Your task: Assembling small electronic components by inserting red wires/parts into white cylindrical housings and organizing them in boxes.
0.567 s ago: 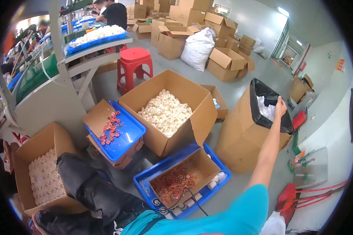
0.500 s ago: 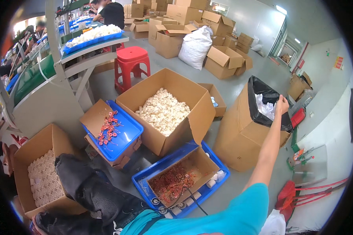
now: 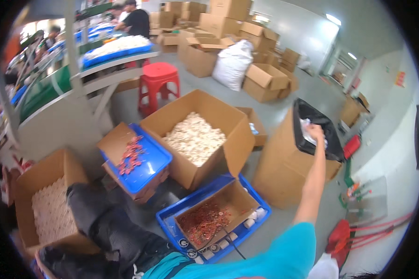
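Observation:
My right arm, in a teal sleeve, stretches out to a tall cardboard box [image 3: 275,162] on the right. A black plastic liner [image 3: 329,116] covers its opening. My right hand [image 3: 315,133] is inside the opening, against crumpled white plastic [image 3: 307,136]. Its fingers look curled in, but motion blur hides what they hold. My left hand is outside the picture. By my knees, a small open carton [image 3: 239,197] of red wired parts [image 3: 207,223] sits in a blue tray [image 3: 165,218], with white round pieces beside it.
A large carton [image 3: 239,144] of white parts [image 3: 195,137] stands in the middle. Left of it, a blue tray [image 3: 149,172] bears more red parts. A red stool [image 3: 159,76], white sack [image 3: 233,65] and stacked boxes stand behind. Several people sit at the workbenches, far left.
My right hand has let go of the black liner's far-right rim and moved left and down into the opening, onto the white plastic. The view has shifted slightly.

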Motion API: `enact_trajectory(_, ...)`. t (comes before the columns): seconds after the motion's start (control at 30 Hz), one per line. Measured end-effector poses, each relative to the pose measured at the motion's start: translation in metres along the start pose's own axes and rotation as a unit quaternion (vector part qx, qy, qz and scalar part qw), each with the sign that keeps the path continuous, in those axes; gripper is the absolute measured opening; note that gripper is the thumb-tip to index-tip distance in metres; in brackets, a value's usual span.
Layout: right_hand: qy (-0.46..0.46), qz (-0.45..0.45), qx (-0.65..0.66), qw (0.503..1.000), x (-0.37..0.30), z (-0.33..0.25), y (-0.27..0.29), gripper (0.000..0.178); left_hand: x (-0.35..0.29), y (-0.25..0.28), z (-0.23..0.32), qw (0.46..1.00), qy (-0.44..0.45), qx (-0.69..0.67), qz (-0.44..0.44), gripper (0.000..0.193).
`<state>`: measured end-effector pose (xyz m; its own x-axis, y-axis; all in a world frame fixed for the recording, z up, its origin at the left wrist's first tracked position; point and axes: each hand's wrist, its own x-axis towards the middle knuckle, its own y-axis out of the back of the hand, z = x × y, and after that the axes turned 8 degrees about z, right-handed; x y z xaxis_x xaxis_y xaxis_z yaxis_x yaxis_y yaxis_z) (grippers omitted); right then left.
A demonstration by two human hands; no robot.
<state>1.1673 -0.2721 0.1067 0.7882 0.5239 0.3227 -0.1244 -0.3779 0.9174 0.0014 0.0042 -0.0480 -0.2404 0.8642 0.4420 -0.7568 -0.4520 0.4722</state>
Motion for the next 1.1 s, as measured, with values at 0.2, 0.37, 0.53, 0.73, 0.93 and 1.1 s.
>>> enact_trajectory(0.2,0.232,0.417,-0.239,0.846,-0.153,-0.259,0.078,0.038,-0.127,0.173,0.098,0.957,-0.051,0.276,0.07,0.049)
enact_trajectory(0.37,0.609,0.325,0.009,0.723,-0.299,-0.569,0.029,0.033,-0.187,0.11,0.275,0.969,-0.063,-0.234,-0.038,0.039)
enact_trajectory(0.53,0.727,0.15,0.052,0.668,-0.394,-0.562,0.019,0.027,-0.179,0.052,0.266,0.987,0.027,-0.148,0.049,0.035)
enact_trajectory(0.73,0.676,-0.054,0.128,0.724,-0.427,-0.503,-0.014,0.019,-0.104,-0.006,0.272,1.0,-0.018,0.005,-0.012,0.03)
enact_trajectory(0.93,0.613,-0.228,0.264,0.709,-0.484,-0.505,-0.044,0.013,-0.052,0.01,0.287,0.974,-0.093,0.204,-0.026,0.027)
enact_trajectory(1.1,0.502,-0.328,0.324,0.732,-0.492,-0.486,-0.066,0.008,-0.04,0.035,0.332,0.937,-0.201,0.275,-0.071,0.026)
